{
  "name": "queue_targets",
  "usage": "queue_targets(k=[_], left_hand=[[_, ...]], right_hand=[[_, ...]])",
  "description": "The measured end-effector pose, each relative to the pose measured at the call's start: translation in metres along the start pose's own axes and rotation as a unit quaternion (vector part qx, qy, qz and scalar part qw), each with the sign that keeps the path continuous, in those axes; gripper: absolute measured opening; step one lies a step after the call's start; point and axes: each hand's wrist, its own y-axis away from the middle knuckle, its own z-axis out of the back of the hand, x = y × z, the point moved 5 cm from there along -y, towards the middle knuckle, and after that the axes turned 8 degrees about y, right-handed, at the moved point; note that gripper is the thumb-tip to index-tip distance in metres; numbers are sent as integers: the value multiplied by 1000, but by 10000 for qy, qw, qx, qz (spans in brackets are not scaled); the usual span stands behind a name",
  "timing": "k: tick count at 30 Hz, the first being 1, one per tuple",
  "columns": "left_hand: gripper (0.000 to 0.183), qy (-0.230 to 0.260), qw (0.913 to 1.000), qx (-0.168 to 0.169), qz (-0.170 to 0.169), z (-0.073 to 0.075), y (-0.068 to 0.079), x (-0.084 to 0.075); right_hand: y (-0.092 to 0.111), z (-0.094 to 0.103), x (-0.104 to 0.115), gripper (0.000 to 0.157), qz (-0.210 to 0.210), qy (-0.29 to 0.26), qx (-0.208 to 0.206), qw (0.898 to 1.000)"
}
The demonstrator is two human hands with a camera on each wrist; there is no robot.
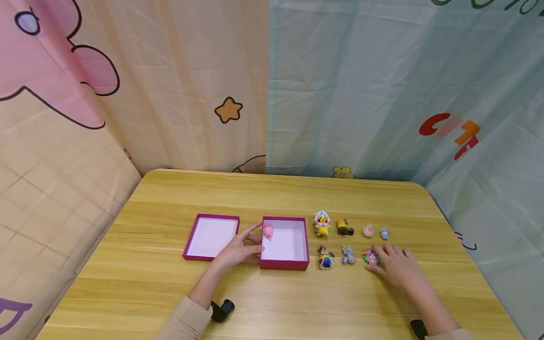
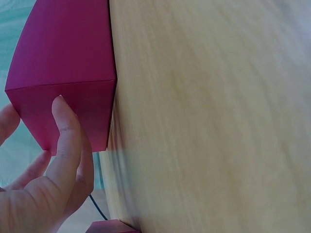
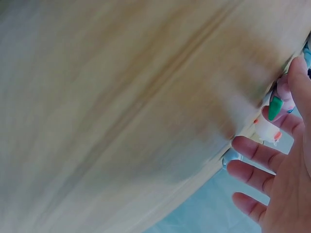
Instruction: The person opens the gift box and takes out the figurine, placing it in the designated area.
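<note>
In the head view an open crimson box (image 1: 284,266) with a white inside stands mid-table, and a small pink figurine (image 1: 268,231) lies in it at the left wall. My left hand (image 1: 238,250) touches the box's left side, thumb against the wall and fingers near the far corner; the left wrist view shows the thumb on the box (image 2: 63,48). At the right, my right hand (image 1: 397,264) pinches a pink figurine (image 1: 371,257) with green parts between thumb and index finger. Its other fingers are spread in the right wrist view, beside the figurine's green part (image 3: 275,108).
A matching lid (image 1: 212,236) lies inside up, left of the box. Between box and right hand stand a yellow figurine in a white hood (image 1: 322,225), a yellow-black figurine (image 1: 344,227), a caped figurine (image 1: 325,259) and a grey-blue figurine (image 1: 348,255). Behind are a duck (image 1: 368,231) and blue figurine (image 1: 384,233).
</note>
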Motion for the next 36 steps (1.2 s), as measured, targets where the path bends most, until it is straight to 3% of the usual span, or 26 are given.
queue_targets(k=[20,28,36], left_hand=[[67,117,9999,86,-23,0,0,1],[67,127,9999,56,12,0,0,1],[67,77,9999,65,3,0,1,1]], right_hand=[[-1,5,-3,58,-190,-363,86,9991],[-12,31,0,56,-132,-321,-336,9988],[-31,59,24,49,212,-293,-763,9964]])
